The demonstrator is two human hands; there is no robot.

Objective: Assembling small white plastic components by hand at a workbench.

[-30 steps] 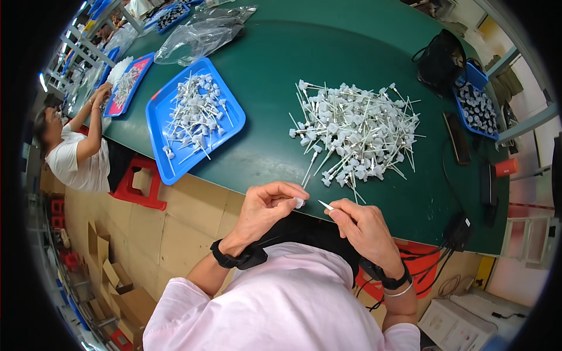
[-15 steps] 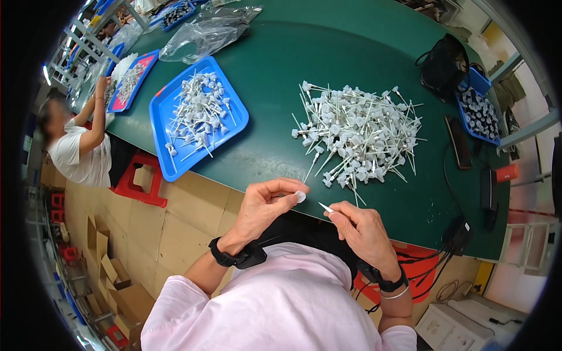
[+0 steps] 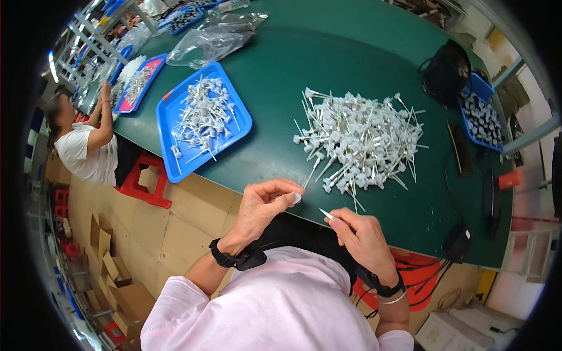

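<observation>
Between the thumb and fingertips of my left hand (image 3: 266, 205) is a small white plastic cap-like piece (image 3: 297, 198), partly covered by the fingers. My right hand (image 3: 362, 235) pinches a short, thin white pointed stick (image 3: 326, 214), its tip toward the left hand and apart from the white piece. Both hands are at the near edge of the green table (image 3: 275, 105). Beyond them lies a large heap of white-headed pieces with thin stems (image 3: 360, 137), which look like spray pumps with tubes. More of these fill part of a blue tray (image 3: 243, 126) to the left.
Clear plastic bags (image 3: 216, 41) lie at the far left. Another person (image 3: 88, 137) works beside a second blue tray (image 3: 153, 73). At the right are a black bag (image 3: 448, 73), a dark phone-like slab (image 3: 461, 149), a blue bin of dark-and-white parts (image 3: 481, 120) and cables.
The view has shifted slightly. The white piece in my left hand has turned a little and sits slightly lower; the pointed stick has moved down slightly. Both grips stay closed.
</observation>
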